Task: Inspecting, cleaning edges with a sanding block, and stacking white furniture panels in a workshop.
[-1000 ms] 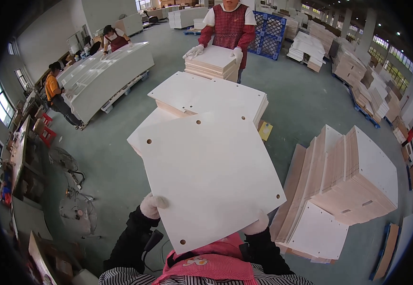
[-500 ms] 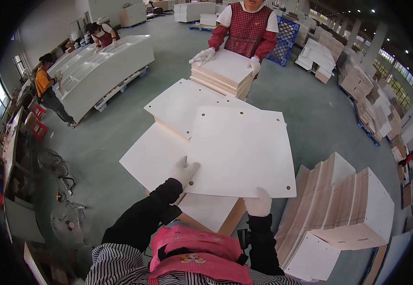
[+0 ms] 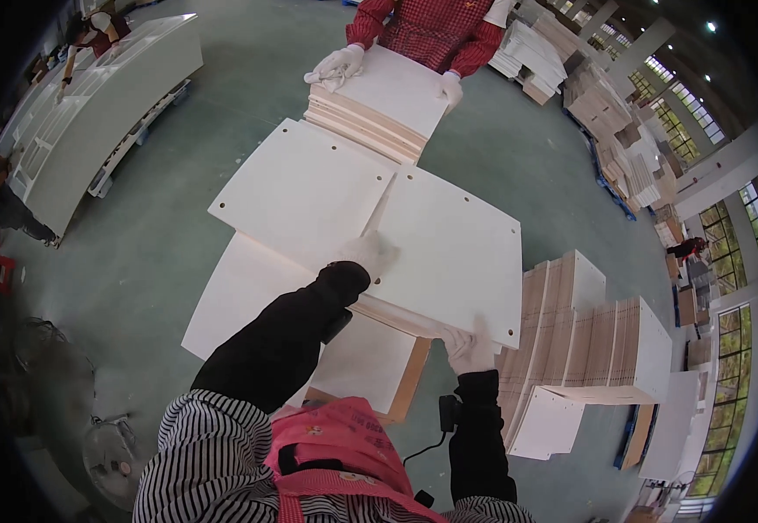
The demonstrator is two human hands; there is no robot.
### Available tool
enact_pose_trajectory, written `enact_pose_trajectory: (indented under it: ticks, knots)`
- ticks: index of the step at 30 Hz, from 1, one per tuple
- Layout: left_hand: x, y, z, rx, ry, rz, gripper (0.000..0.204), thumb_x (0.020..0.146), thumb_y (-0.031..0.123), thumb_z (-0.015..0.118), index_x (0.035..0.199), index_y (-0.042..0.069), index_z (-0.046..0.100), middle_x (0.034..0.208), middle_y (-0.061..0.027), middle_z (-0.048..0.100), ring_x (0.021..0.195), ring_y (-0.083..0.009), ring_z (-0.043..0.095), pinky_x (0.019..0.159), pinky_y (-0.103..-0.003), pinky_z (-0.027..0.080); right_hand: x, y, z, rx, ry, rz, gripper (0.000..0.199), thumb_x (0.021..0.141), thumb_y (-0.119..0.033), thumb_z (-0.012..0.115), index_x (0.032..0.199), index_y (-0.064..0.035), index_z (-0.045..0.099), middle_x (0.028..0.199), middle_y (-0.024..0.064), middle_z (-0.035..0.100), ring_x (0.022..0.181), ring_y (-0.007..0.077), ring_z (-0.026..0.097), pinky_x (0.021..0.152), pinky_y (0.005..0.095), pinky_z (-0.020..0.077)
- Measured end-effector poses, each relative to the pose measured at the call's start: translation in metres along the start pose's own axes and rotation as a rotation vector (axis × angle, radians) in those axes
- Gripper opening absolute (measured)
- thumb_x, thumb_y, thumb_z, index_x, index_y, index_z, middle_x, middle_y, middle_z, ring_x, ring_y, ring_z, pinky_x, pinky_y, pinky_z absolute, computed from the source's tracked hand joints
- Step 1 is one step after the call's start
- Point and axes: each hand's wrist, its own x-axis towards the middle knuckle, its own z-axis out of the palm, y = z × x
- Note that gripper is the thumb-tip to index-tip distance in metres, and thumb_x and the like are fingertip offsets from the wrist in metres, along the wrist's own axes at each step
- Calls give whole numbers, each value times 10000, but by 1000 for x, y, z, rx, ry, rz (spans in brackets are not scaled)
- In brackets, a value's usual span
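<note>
A white panel [image 3: 449, 248] with small holes near its edges lies over the right part of a stack, slightly askew. My left hand [image 3: 373, 254], in a white glove and a little blurred, grips its left edge beside a corner hole. At its near edge my gloved right hand [image 3: 470, 351] is closed round the board, close to the right corner. Left of it lies another white panel with holes [image 3: 296, 196], partly covered by my panel. A lower white board [image 3: 244, 283] sticks out beneath, and my left forearm hides part of it.
Across from me a person in a red checked apron [image 3: 431, 35] rests gloved hands on a stack of white panels [image 3: 366, 118], one with a cloth. Rows of panels on edge [image 3: 562, 340] stand at my right. A large white cabinet-like piece [image 3: 109, 113] is at far left.
The panel in my hands has turned clockwise and now sits lower beside the left panel. Both hands moved with it. My view has shifted to the right.
</note>
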Motion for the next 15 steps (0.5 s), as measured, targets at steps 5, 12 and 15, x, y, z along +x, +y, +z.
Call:
enact_pose_trajectory:
  ticks: [5, 12, 15]
  knots:
    - [30, -37, 18, 310, 230, 219, 402, 842, 369, 660, 1036, 17, 675, 946, -188, 729, 841, -354, 714, 727, -459, 586, -28, -21, -32, -437, -148, 206, 256, 1005, -222, 554, 955, 27, 591, 811, 98, 640, 594, 167, 567, 504, 301, 450]
    - [68, -55, 59, -414, -3, -113, 478, 891, 250, 621, 1272, -31, 562, 899, -159, 714, 842, -291, 712, 733, -415, 576, 67, -97, -122, -1011, 441, -392, 527, 1019, -428, 516, 1344, -22, 599, 1281, 130, 653, 1216, 242, 595, 1053, 378, 447]
    - [71, -53, 56, -381, -22, -66, 423, 910, 270, 602, 1210, -28, 611, 915, -154, 716, 852, -276, 699, 748, -411, 558, 101, -114, -127, -672, 164, -29, 604, 1044, -497, 439, 1425, -36, 522, 1348, 108, 615, 1261, 225, 560, 1061, 358, 432]
